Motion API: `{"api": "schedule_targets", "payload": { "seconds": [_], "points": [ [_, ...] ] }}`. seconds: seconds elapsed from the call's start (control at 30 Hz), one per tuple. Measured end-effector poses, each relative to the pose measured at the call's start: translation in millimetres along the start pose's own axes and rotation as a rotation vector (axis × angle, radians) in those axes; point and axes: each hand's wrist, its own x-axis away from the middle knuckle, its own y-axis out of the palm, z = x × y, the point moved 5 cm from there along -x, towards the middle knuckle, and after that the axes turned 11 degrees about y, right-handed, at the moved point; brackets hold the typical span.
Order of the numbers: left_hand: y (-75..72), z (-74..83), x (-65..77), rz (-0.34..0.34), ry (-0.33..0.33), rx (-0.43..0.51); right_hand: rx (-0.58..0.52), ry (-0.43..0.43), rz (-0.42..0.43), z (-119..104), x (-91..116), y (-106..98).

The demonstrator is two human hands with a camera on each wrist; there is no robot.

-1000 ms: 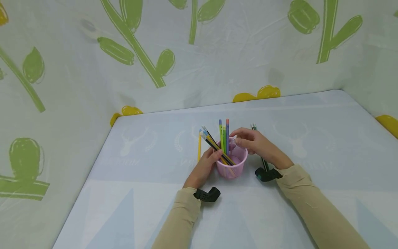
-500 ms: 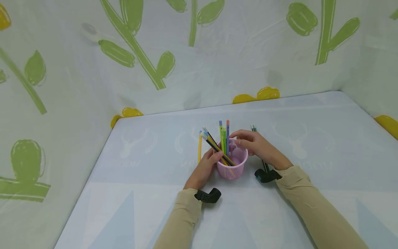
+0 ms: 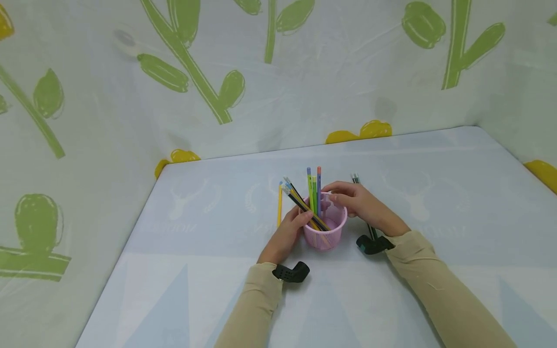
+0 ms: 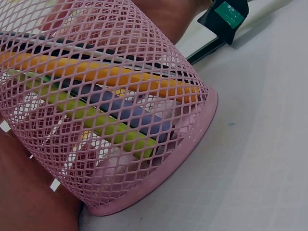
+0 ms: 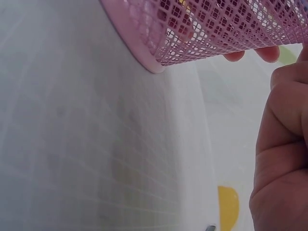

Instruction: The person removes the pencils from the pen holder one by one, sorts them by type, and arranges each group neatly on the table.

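A pink mesh pen holder (image 3: 323,240) stands on the table between my hands. My left hand (image 3: 285,236) grips its left side, the thumb lying over the rim against the pencils. With fingers behind the far right rim and thumb near its inner edge, my right hand (image 3: 363,205) holds the holder. Several black and yellow pencils (image 3: 296,197) lean left inside, and a few colored ones, including a purple pencil (image 3: 319,186), stand upright. Through the mesh in the left wrist view, an orange pencil (image 4: 110,73) and a lime-green one (image 4: 103,126) show near the base.
A yellow pencil (image 3: 280,205) lies on the white and pale-blue tabletop (image 3: 209,290), left of the holder. Several dark pencils (image 3: 372,233) lie partly hidden beneath the right hand and wrist. A leaf-patterned curtain (image 3: 322,92) rises behind the table.
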Motion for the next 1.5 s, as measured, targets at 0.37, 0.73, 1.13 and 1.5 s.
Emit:
{"api": "schedule_targets", "payload": {
  "seconds": [0.37, 0.73, 1.13, 1.5],
  "points": [
    [0.6, 2.1, 0.5, -0.003, -0.002, 0.024, -0.007, -0.002, -0.013, 1.1, -1.3, 0.5],
    [1.3, 1.7, -1.2, -0.009, 0.020, 0.026, -0.002, 0.008, -0.004, 1.9, -1.3, -0.3],
    [-0.4, 3.5, -2.2, -0.006, 0.020, 0.024, -0.009, 0.016, -0.004, 1.5, -3.1, -1.3],
    [1.5, 0.7, -0.4, 0.005, -0.017, -0.006, -0.028, 0.030, -0.003, 4.2, -1.0, -1.0]
  ]
}}
